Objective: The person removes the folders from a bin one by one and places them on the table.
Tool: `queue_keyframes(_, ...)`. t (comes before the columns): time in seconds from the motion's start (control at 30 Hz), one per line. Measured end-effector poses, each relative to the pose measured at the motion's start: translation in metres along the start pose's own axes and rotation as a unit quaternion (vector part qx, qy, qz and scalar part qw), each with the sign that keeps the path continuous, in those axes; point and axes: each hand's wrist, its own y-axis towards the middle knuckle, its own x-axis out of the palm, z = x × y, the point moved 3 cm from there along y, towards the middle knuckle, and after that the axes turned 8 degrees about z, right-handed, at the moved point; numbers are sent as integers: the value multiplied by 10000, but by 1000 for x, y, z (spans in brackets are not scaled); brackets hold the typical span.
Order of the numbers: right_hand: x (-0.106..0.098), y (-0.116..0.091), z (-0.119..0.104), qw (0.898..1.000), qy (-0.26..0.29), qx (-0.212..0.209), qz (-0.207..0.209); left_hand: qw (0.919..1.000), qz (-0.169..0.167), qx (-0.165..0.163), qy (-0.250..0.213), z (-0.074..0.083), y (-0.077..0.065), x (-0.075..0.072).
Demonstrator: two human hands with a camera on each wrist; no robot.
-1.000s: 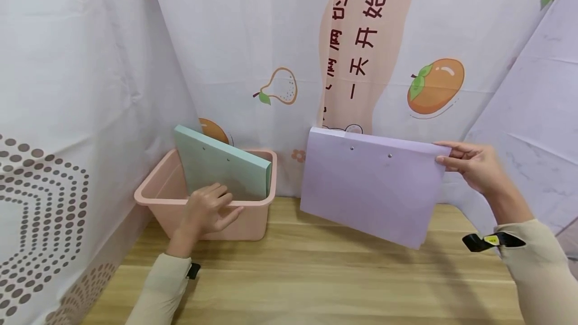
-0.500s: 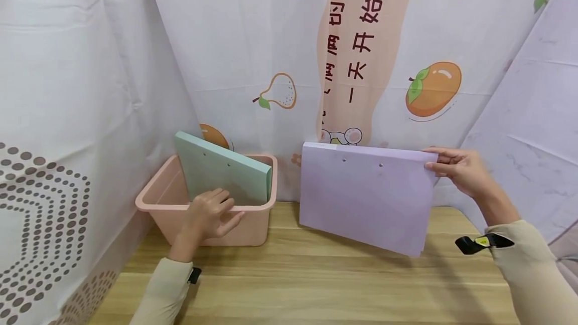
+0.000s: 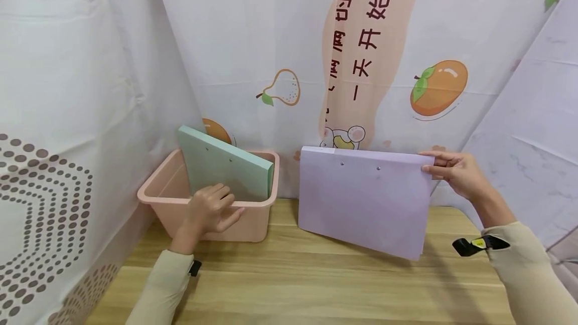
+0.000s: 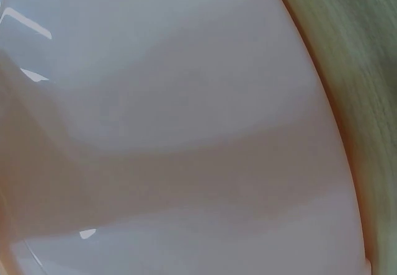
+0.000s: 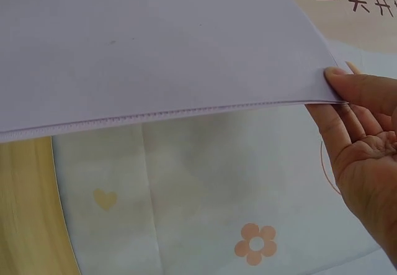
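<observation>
A light purple file folder (image 3: 363, 204) stands upright on its long side above the wooden table, spine up, its lower edge sloping down to the right. My right hand (image 3: 456, 172) pinches its upper right corner. In the right wrist view, the thumb (image 5: 353, 89) lies on the purple face and the other fingers sit behind. To the left, a pink plastic bin (image 3: 250, 222) holds a mint green file folder (image 3: 239, 179), which leans with its left end higher. My left hand (image 3: 209, 209) grips the bin's front rim, thumb outside. Only the bin's smooth wall (image 4: 205, 101) fills most of the left wrist view.
The wooden table (image 3: 325, 285) extends in front of both hands. A fruit-print curtain (image 3: 253, 29) hangs close behind the bin and the purple folder. White cloth (image 3: 67, 89) closes off the left side, and a marbled sheet (image 3: 519, 114) the right.
My right hand has brought the purple folder down and a little left, nearer the table. The left hand stays at the bin's rim. The head view has shifted slightly.
</observation>
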Motion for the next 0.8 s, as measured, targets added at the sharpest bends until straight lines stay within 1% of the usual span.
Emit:
queue_keyframes(0.27, 7, 3, 2, 9995, 195, 66, -244, 10000, -2, -32, -16, 0, 1, -1)
queue_keyframes(0.43, 9, 5, 4, 9998, 91, 6, -198, 10000, 16, -49, -38, -1, 3, 0)
queue_keyframes(0.67, 12, 7, 7, 9993, -373, -17, 76, 9999, 140, -35, -57, -1, 5, -1)
queue_keyframes(0.8, 13, 7, 10, 9992, -380, 22, 77, 9998, 190, -40, -61, 0, 5, -2)
